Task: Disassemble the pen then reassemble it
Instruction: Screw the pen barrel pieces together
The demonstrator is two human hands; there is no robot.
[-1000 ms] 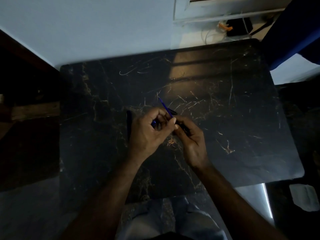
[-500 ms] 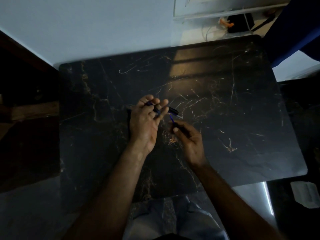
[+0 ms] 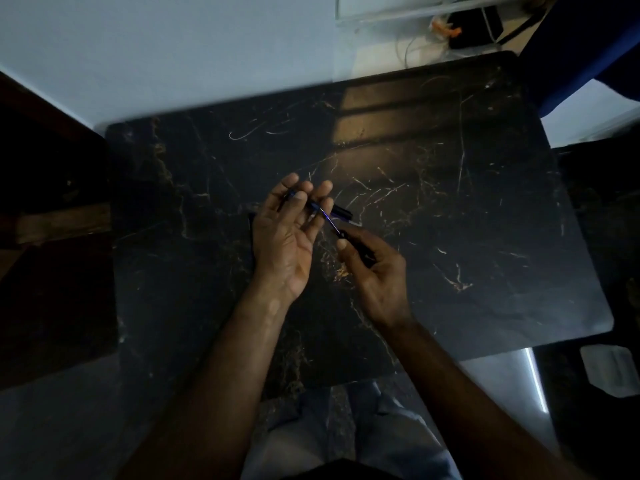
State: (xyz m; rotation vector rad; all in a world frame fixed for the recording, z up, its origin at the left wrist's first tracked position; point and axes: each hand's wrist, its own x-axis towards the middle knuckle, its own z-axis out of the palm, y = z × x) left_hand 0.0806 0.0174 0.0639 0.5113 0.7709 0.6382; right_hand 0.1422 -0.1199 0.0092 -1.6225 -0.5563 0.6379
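Note:
My left hand [image 3: 285,237] is palm up over the middle of the black marble table [image 3: 450,220], its fingers spread and pinching a dark blue pen piece [image 3: 304,202] near the fingertips. My right hand [image 3: 374,271] grips the black pen barrel [image 3: 360,249]. A thin blue refill [image 3: 329,221] runs between the two pieces, its lower end at the barrel's mouth. A black pen part [image 3: 341,213] lies on the table just behind my left fingers. The dim light hides fine detail of the parts.
A thin dark part [image 3: 251,223] lies on the table beside my left palm. Beyond the table's far edge are a white wall, cables and a black box [image 3: 474,26]. A blue cloth [image 3: 581,46] hangs at the far right. My knees show below the near edge.
My left hand has opened from a closed grip to palm up with fingers spread. The two pen pieces have drawn apart, baring the blue refill between them.

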